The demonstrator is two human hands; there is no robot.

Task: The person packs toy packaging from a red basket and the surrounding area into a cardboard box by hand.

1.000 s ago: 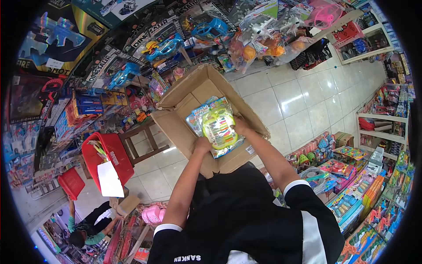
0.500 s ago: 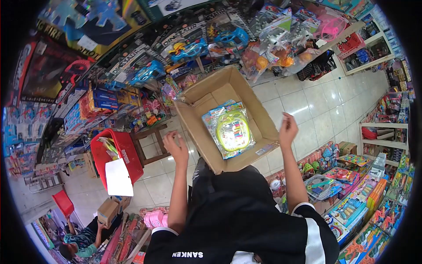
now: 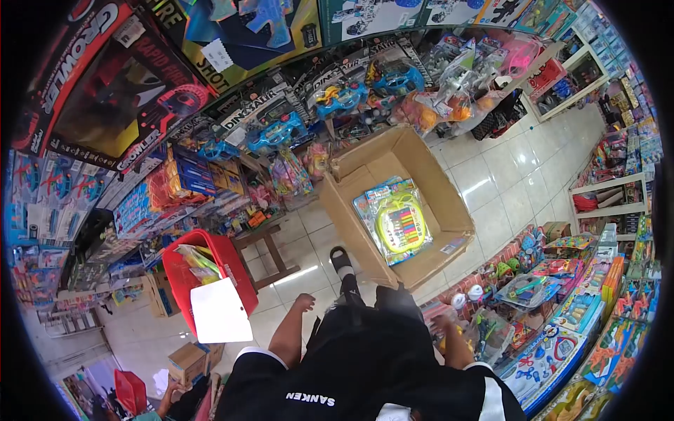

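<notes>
A brown cardboard box (image 3: pixel 439 175) with its top uncovered sits on the floor in front of me. Inside lies a clear-wrapped toy pack (image 3: pixel 401 223) with a lime-green frame and coloured bars, over another blue pack. My left hand (image 3: pixel 303 303) hangs low beside my body, to the left of the box, its fingers curled with nothing showing in them. My right hand (image 3: pixel 444 330) is down at my other side, close to bagged toys (image 3: pixel 489 330) on the right; it is smeared, so I cannot make out its fingers. Neither hand touches the box.
A red basket (image 3: pixel 239 263) with packets and a white sheet (image 3: pixel 223 312) stands left, against a wooden stool (image 3: pixel 270 256). Dinosaur toy packs (image 3: pixel 281 130) line the shelf ahead. Boxed toys (image 3: pixel 540 358) fill the right. Another person's hand (image 3: pixel 168 400) is near cartons (image 3: pixel 188 361) at lower left.
Both hands have dropped away from the box toward my sides, and the left fingers have curled in. The view has shifted, so the box appears farther right; a sandalled foot now shows.
</notes>
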